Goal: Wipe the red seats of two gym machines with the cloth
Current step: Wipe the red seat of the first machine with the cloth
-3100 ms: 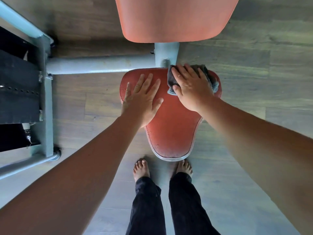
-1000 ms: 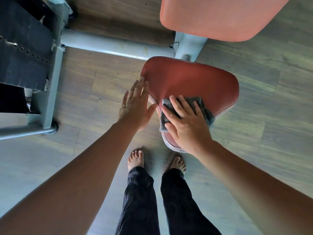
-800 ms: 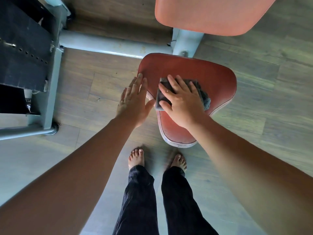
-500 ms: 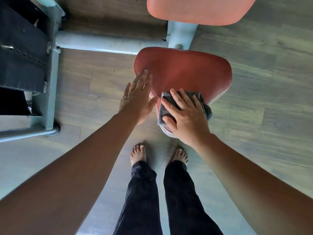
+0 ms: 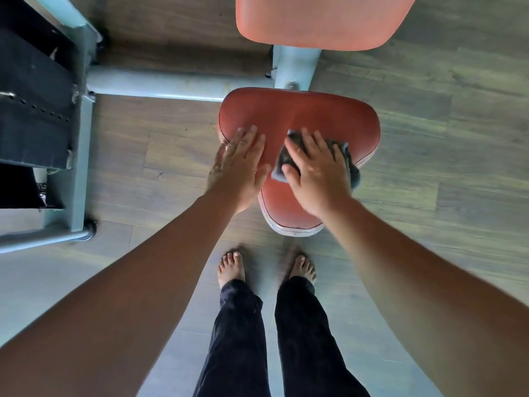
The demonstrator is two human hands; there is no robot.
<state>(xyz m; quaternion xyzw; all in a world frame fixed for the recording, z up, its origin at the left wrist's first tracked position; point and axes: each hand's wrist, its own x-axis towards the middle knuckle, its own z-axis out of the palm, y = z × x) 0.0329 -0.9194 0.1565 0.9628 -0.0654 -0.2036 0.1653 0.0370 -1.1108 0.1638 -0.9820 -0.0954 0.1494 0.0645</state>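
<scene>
The red seat (image 5: 297, 116) of a gym machine fills the middle of the view, its narrow front end pointing at my feet. My right hand (image 5: 316, 170) lies flat on a grey cloth (image 5: 342, 151) and presses it onto the seat's middle right. The hand covers most of the cloth. My left hand (image 5: 239, 164) rests flat, fingers together, on the seat's left edge and holds nothing.
A red backrest pad (image 5: 323, 21) hangs above the seat on a grey post (image 5: 294, 67). The grey frame tube (image 5: 154, 85) runs left to a black weight stack (image 5: 31, 110). My bare feet (image 5: 232, 269) stand on the wood floor just in front of the seat.
My right hand has slid the cloth from the seat's front end back up toward its middle. My left hand has shifted slightly further onto the left edge.
</scene>
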